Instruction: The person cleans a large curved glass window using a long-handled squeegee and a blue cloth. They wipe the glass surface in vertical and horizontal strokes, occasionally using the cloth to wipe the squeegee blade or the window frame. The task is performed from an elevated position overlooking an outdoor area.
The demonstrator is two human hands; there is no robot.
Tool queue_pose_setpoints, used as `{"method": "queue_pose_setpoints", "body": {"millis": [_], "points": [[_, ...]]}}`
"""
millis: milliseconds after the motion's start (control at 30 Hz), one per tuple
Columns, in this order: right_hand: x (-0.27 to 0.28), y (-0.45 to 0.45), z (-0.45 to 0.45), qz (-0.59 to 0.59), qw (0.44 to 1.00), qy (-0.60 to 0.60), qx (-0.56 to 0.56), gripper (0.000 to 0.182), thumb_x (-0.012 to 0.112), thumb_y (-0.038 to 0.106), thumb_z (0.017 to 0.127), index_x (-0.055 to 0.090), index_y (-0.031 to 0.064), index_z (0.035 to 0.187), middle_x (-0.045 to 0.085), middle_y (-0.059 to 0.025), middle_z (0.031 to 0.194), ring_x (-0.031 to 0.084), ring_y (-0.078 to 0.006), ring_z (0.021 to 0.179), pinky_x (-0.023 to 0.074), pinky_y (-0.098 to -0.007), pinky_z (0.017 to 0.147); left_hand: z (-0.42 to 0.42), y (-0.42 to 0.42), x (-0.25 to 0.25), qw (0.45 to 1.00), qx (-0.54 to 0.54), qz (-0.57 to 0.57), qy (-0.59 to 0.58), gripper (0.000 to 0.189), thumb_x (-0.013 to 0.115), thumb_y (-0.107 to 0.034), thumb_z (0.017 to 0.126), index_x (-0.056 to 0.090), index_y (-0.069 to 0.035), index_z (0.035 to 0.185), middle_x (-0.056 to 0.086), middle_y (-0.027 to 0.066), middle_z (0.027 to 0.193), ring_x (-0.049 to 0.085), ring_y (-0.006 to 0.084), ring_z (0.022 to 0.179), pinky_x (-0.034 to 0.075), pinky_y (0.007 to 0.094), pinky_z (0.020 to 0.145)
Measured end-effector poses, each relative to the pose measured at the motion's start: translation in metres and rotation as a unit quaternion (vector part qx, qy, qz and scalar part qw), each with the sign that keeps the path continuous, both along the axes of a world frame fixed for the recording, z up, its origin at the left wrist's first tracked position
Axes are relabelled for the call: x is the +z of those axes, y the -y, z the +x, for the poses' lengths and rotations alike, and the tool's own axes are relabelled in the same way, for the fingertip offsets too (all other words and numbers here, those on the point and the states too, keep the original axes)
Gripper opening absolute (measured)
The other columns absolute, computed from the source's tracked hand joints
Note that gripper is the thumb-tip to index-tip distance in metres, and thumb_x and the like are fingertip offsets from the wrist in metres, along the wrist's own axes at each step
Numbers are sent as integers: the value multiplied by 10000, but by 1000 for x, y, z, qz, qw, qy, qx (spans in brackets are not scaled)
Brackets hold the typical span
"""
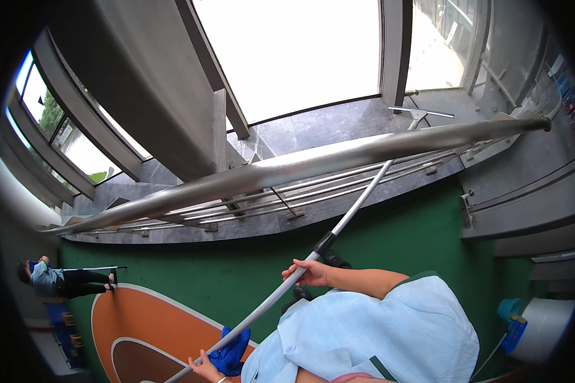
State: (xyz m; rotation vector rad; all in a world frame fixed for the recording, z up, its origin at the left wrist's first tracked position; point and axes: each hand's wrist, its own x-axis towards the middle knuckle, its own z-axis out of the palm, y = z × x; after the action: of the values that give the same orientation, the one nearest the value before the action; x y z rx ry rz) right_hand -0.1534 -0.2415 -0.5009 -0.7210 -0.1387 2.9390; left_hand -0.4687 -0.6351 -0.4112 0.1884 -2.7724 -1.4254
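A long-handled window squeegee slants across the head view, its pole (274, 297) grey and silver with a black collar. The squeegee head (418, 114) is beyond the handrail, near the window's foot. My right hand (311, 273) loosely grips the pole just below the collar, fingers partly curled. Near the bottom edge, my left hand (204, 367) holds the pole farther down, a bracelet on its wrist. A bunched blue cloth (231, 352) hangs beside the pole, close to my left hand; how it is held cannot be told.
A thick steel handrail (278, 170) with thinner rails runs before the tall windows (292, 52). Another person (52, 280) with a pole stands at far left on the green floor (196, 268). A teal bucket (508, 309) is at right by a white cylindrical object (544, 330).
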Motion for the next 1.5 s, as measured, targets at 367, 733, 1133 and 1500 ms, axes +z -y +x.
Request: {"method": "queue_pose_setpoints", "body": {"millis": [367,733,1133,1500], "points": [[7,90,-30,-14,999,-22,-38,393,549,463,936,692,119,1061,626,-87,1244,527,-258,1188,372,-401,1023,-73,-18,12,984,-14,-148,-101,466,753,-165,800,558,10,1186,642,169,1054,621,292,946,498,394,841],[-3,159,-138,-39,986,-161,-29,383,560,333,950,650,16,1145,554,-190,1313,478,-349,1269,311,-431,1138,-133,52,47,782,-467,-411,19,356,857,-250,569,735,-56,840,728,92,785,701,239,742,546,334,704],[56,144,-204,46,969,-242,-17,371,573,382,935,680,51,1065,588,-150,1286,513,-297,1243,326,-425,1128,-113,48,152,801,-446,-306,-258,139,686,-183,830,680,-82,927,652,133,840,636,273,748,502,395,686],[84,132,-207,74,954,-285,-63,369,541,401,949,680,72,1040,585,-133,1291,490,-308,1269,308,-456,1139,-136,40,218,781,-479,-376,-137,260,641,-173,876,612,-59,1107,617,157,978,616,277,825,504,364,734]]}}
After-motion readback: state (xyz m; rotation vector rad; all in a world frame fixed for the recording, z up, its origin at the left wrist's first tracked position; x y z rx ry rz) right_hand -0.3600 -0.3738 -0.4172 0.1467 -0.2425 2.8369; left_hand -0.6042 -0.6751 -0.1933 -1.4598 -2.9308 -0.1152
